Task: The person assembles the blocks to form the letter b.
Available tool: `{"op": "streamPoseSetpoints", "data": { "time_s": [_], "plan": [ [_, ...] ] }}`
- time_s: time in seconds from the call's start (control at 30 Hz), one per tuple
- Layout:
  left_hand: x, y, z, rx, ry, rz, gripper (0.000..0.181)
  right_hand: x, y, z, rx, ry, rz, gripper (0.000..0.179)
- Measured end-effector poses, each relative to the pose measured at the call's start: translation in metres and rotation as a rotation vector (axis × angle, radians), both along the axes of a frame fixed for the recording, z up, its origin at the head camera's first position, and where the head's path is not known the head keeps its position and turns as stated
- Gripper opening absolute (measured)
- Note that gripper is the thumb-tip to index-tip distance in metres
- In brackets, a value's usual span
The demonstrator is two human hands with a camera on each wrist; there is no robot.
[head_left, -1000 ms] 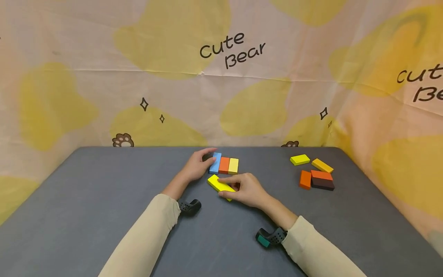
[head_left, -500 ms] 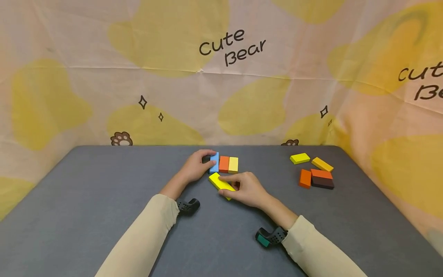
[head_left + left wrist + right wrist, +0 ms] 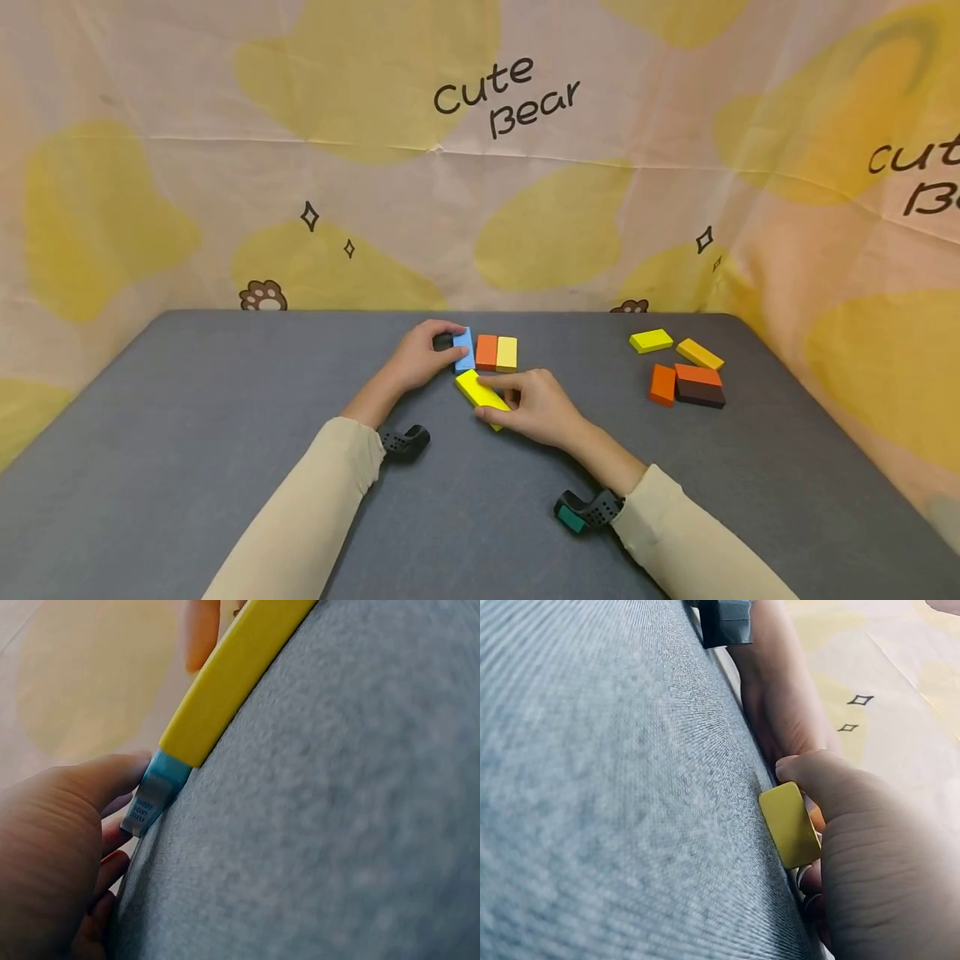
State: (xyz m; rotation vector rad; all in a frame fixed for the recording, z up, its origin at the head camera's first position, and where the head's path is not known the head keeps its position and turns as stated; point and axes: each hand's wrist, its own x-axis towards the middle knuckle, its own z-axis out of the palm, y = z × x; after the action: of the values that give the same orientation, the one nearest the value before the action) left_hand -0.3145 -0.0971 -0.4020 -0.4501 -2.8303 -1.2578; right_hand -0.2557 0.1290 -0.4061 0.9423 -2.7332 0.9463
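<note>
In the head view my left hand [image 3: 420,354] pinches a blue block [image 3: 464,350] by its two ends, thumb at the near part and a finger at the far end. Right of the blue block, past a narrow gap, an orange block [image 3: 486,353] and a pale yellow block [image 3: 507,354] lie side by side. My right hand [image 3: 542,408] holds a bright yellow block [image 3: 480,398] between thumb and fingers, slanted in front of the blue one. The left wrist view shows the yellow block's end [image 3: 225,682] close by the blue block [image 3: 157,791].
At the right of the grey table [image 3: 187,467] lie a lime-yellow block [image 3: 651,341], an amber block [image 3: 700,354], an orange block [image 3: 662,386], and a dark brown block [image 3: 701,393] against another orange block [image 3: 698,375]. A patterned cloth [image 3: 420,208] stands behind the table.
My left hand has drawn the blue block slightly left and turned it, opening a gap beside the orange block. The yellow block's far end has shifted a little to the right.
</note>
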Motion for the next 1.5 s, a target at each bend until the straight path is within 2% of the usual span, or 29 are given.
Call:
{"op": "streamPoseSetpoints", "data": {
  "time_s": [0.37, 0.77, 0.97, 1.07, 1.3, 1.5],
  "plan": [
    [-0.001, -0.004, 0.002, -0.010, 0.021, -0.043, 0.055, 0.003, -0.004, 0.003, 0.031, 0.028, -0.056, 0.049],
    [-0.002, -0.008, 0.001, -0.081, 0.019, -0.106, 0.060, 0.004, -0.005, 0.003, 0.050, 0.029, -0.081, 0.052],
    [-0.002, -0.009, 0.001, -0.080, 0.011, -0.103, 0.059, 0.005, -0.006, 0.003, 0.045, 0.025, -0.083, 0.052],
    [-0.001, -0.009, 0.001, -0.076, -0.001, -0.098, 0.059, 0.004, -0.005, 0.004, 0.021, 0.002, -0.047, 0.052],
    [0.000, -0.010, 0.001, -0.085, -0.005, -0.113, 0.056, 0.001, 0.000, 0.003, -0.069, -0.093, 0.108, 0.047],
    [0.001, -0.009, 0.002, -0.072, -0.046, -0.100, 0.057, 0.001, 0.004, 0.002, -0.102, -0.101, 0.205, 0.060]
  ]
}}
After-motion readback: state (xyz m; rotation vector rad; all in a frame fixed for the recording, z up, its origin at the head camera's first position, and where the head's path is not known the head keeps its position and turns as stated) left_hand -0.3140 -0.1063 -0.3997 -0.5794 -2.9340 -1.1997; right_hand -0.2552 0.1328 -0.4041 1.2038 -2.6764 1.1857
